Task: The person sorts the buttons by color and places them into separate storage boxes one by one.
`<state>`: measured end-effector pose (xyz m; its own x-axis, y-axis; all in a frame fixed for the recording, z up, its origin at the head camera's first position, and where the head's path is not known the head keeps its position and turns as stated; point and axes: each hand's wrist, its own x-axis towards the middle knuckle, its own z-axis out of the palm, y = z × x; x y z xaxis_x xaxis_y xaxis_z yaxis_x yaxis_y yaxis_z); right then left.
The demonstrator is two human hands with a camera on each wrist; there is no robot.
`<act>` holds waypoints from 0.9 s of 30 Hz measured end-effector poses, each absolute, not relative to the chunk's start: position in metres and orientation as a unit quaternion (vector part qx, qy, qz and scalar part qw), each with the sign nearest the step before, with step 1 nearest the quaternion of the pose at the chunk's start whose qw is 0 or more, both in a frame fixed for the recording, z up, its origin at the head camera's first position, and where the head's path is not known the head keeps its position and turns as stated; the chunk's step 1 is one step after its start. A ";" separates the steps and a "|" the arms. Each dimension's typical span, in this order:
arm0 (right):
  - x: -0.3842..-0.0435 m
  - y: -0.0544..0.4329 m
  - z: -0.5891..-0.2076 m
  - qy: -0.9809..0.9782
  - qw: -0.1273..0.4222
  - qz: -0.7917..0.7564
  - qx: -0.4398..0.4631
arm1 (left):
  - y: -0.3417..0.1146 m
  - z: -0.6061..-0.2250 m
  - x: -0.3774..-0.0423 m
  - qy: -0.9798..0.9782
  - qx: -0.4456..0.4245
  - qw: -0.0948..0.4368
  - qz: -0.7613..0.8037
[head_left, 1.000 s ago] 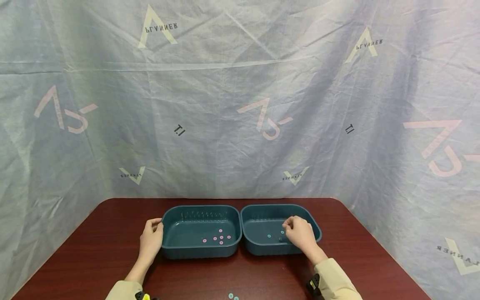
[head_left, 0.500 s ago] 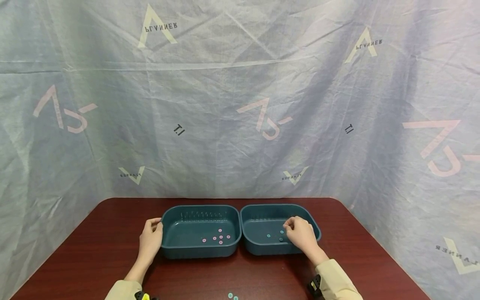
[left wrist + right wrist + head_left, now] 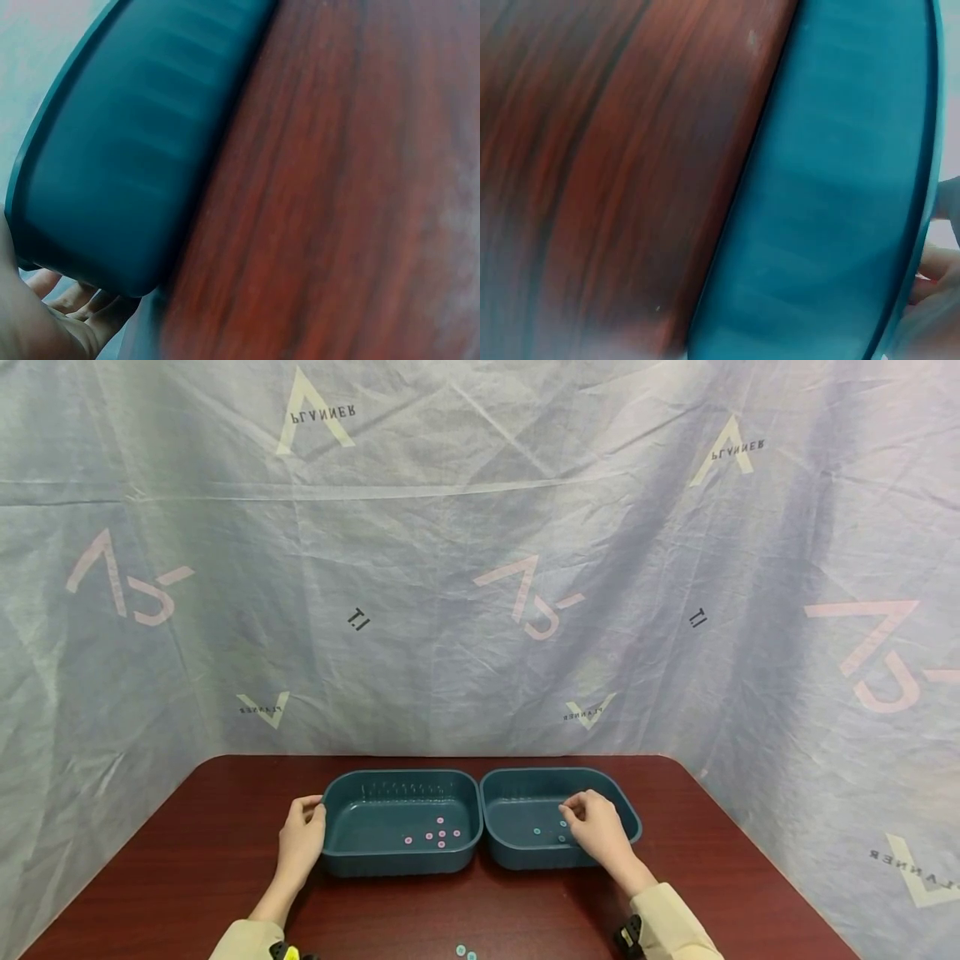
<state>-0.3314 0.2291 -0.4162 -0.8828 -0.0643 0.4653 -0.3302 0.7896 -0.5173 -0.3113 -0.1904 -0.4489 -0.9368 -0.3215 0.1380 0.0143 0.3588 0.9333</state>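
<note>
In the head view, my left hand (image 3: 302,832) grips the outer left end of the left dark teal plastic bin (image 3: 401,864). The left wrist view shows the fingers (image 3: 105,315) against the bin's end wall. Several pink buttons (image 3: 442,834) lie on that bin's floor. My right hand (image 3: 602,829) hovers inside the rim of the right plastic bin (image 3: 540,857), thumb and forefinger bent close together. Whether anything sits between those fingertips is too small to tell. Under the hand lie three blue buttons (image 3: 537,832), apart from each other.
Two light teal buttons (image 3: 461,950) lie on the dark red wooden table (image 3: 525,910) near the bottom of the head view. Both bins stand side by side, their ends touching. A grey printed cloth (image 3: 450,693) hangs around the table's back and sides.
My right hand has shifted slightly left above the right bin. The left hand stays at the left bin's end, and the pink buttons keep their places.
</note>
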 end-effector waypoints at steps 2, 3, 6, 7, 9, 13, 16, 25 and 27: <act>-0.330 0.226 -0.416 -0.916 0.228 0.308 0.115 | -0.190 -0.449 -0.311 -0.810 0.095 0.150 -0.559; -0.329 0.225 -0.415 -0.914 0.232 0.310 0.120 | -0.190 -0.449 -0.311 -0.810 0.095 0.150 -0.559; -0.325 0.219 -0.414 -0.909 0.239 0.314 0.135 | -0.190 -0.449 -0.312 -0.810 0.096 0.150 -0.559; -0.324 0.217 -0.414 -0.907 0.241 0.316 0.140 | -0.190 -0.449 -0.311 -0.810 0.096 0.149 -0.560; -0.321 0.213 -0.413 -0.903 0.243 0.320 0.152 | -0.190 -0.449 -0.312 -0.809 0.096 0.150 -0.560; -0.317 0.205 -0.411 -0.895 0.248 0.329 0.174 | -0.190 -0.449 -0.312 -0.808 0.095 0.149 -0.562; -0.313 0.199 -0.410 -0.890 0.249 0.331 0.188 | -0.190 -0.449 -0.311 -0.808 0.095 0.147 -0.562; -0.298 0.182 -0.403 -0.886 0.224 0.339 0.222 | -0.190 -0.449 -0.311 -0.807 0.092 0.145 -0.565; -0.296 0.179 -0.401 -0.885 0.218 0.341 0.230 | -0.190 -0.449 -0.311 -0.807 0.091 0.145 -0.565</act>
<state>-0.2955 0.1785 -0.4014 -0.7992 -0.2590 0.5424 -0.5562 0.6608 -0.5040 -0.3111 -0.1905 -0.4490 -0.9411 -0.3116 0.1314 0.0171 0.3443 0.9387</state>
